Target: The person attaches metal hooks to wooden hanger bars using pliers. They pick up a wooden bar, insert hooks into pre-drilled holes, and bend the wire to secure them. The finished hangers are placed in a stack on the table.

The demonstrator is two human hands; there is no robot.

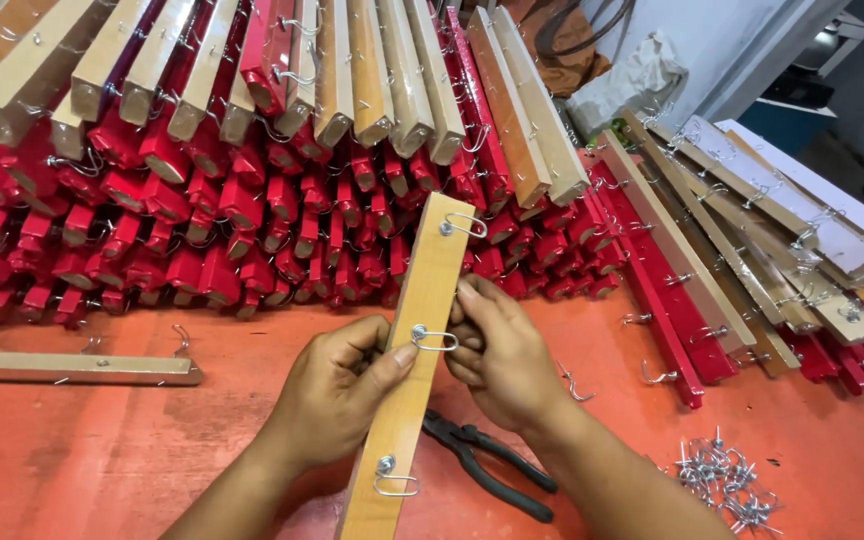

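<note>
Head view: I see my left hand (337,395) and right hand (497,360) clamped on a wooden strip (414,350), long axis six to twelve o'clock, right fingers (472,310) pinching its middle hook (435,340).

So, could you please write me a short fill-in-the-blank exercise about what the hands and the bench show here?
1. Both hands, left hand and right hand, grip one wooden strip that carries ____ wire hooks.
2. The black-handled pliers lie on the ____ table.
3. The loose hooks are piled on the person's ____ side.

Missing words: three; red; right
</note>
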